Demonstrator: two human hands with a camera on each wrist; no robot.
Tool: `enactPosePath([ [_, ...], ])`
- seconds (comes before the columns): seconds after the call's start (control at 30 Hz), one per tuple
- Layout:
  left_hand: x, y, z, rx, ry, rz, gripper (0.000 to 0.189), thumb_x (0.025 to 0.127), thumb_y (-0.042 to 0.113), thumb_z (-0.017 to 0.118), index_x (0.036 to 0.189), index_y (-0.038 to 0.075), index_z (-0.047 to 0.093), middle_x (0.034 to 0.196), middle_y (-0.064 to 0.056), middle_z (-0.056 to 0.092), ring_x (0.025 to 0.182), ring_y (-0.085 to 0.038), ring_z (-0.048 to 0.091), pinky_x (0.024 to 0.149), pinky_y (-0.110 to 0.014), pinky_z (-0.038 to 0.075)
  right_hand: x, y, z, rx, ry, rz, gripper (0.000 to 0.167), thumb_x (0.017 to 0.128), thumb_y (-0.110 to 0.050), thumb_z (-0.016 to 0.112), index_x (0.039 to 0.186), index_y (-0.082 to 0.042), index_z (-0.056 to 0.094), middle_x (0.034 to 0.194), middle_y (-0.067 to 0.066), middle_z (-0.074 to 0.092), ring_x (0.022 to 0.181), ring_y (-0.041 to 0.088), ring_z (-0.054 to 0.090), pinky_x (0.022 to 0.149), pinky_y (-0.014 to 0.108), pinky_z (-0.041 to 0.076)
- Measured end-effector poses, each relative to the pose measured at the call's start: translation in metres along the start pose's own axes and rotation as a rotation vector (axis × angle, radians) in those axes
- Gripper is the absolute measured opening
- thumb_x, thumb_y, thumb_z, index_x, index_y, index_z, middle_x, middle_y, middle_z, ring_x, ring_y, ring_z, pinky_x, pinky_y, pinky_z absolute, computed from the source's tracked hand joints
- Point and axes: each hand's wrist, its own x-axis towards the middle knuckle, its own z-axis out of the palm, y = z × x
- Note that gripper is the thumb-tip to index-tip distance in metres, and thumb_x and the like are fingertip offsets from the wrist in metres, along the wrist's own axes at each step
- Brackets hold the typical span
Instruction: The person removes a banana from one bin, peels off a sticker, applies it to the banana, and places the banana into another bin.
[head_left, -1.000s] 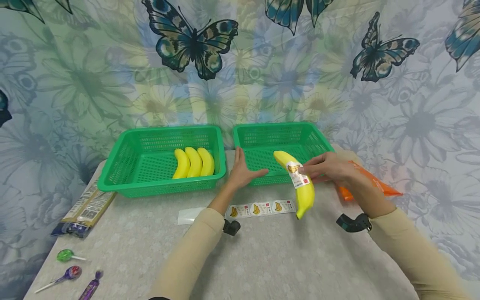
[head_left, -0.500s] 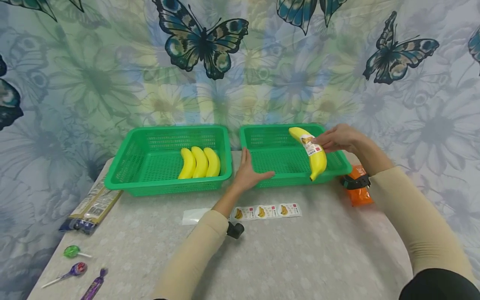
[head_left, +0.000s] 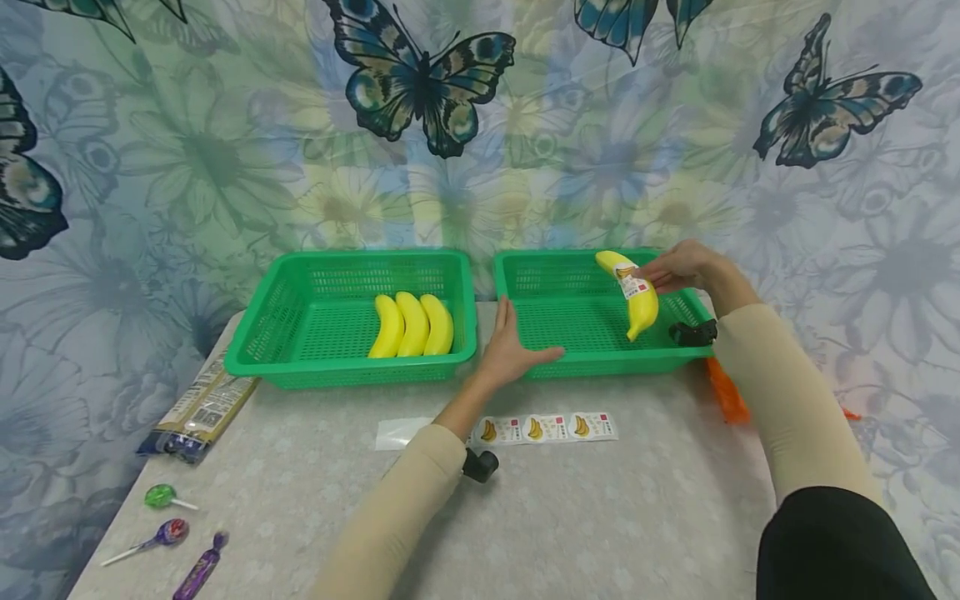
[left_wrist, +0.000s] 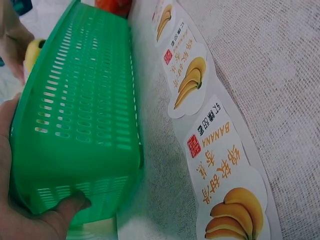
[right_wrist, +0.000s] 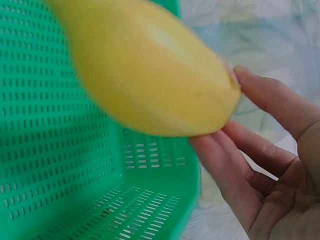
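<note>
In the head view my right hand (head_left: 681, 268) pinches a yellow banana (head_left: 642, 312) with a white printed label (head_left: 632, 282) round its middle. It holds the banana tilted over the right green basket (head_left: 600, 364). The right wrist view shows the thumb and fingertips on the side of the banana (right_wrist: 150, 70), with the basket's slotted wall behind. My left hand (head_left: 512, 350) is at the near left corner of that basket, fingers straight and thumb stretched out. In the left wrist view the left thumb (left_wrist: 70, 207) lies against the basket's outer wall (left_wrist: 85, 100).
The left green basket (head_left: 352, 372) holds 3 bananas (head_left: 414, 327). A strip of banana labels (head_left: 547, 428) lies in front of the right basket. At left are a gold packet (head_left: 202, 408), two lollipops (head_left: 160, 497) and a purple wrapped sweet (head_left: 201, 567). An orange packet (head_left: 726, 392) lies under the right arm.
My right hand has carried the labelled banana from above the table, up and away over the right basket. My left hand stays at the basket's corner. The head view has shifted slightly.
</note>
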Motion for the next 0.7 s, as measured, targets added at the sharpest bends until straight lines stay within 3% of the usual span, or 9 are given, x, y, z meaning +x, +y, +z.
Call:
enactPosePath([
  [0.2, -0.001, 0.002, -0.002, 0.009, 0.000, 0.007, 0.123, 0.078, 0.058, 0.074, 0.156, 0.011, -0.008, 0.164, 0.005, -0.020, 0.151, -0.034, 0.014, 0.116, -0.050, 0.034, 0.021, 0.006, -0.003, -0.025, 0.019, 0.015, 0.047, 0.084, -0.027, 0.078, 0.115, 0.004, 0.063, 0.080, -0.002, 0.070, 0.074, 0.012, 0.071, 0.093, 0.041, 0.056],
  [0.37, -0.002, 0.000, -0.003, 0.003, 0.007, 0.001, 0.123, 0.077, 0.058, 0.074, 0.156, 0.012, -0.009, 0.164, 0.006, -0.021, 0.151, -0.032, 0.015, 0.116, -0.050, 0.034, 0.036, 0.013, 0.000, -0.039, 0.008, 0.054, 0.051, 0.085, -0.025, 0.077, 0.121, 0.007, 0.060, 0.082, 0.002, 0.070, 0.073, 0.014, 0.072, 0.095, 0.043, 0.055],
  [0.63, -0.005, -0.004, 0.000, -0.015, 0.008, -0.003, 0.123, 0.077, 0.058, 0.074, 0.156, 0.014, -0.010, 0.164, 0.006, -0.020, 0.152, -0.031, 0.010, 0.118, -0.051, 0.030, 0.053, 0.034, 0.010, -0.171, -0.059, 0.086, 0.051, 0.091, -0.023, 0.070, 0.126, 0.011, 0.058, 0.114, 0.023, 0.068, 0.082, 0.019, 0.072, 0.091, 0.042, 0.057],
  [0.7, -0.005, -0.004, 0.002, -0.020, 0.007, -0.002, 0.123, 0.077, 0.058, 0.074, 0.156, 0.015, -0.010, 0.164, 0.006, -0.020, 0.152, -0.031, 0.009, 0.119, -0.051, 0.029, 0.055, 0.038, 0.011, -0.187, -0.054, 0.097, 0.048, 0.090, -0.022, 0.071, 0.123, 0.011, 0.060, 0.112, 0.023, 0.069, 0.083, 0.021, 0.072, 0.091, 0.044, 0.057],
])
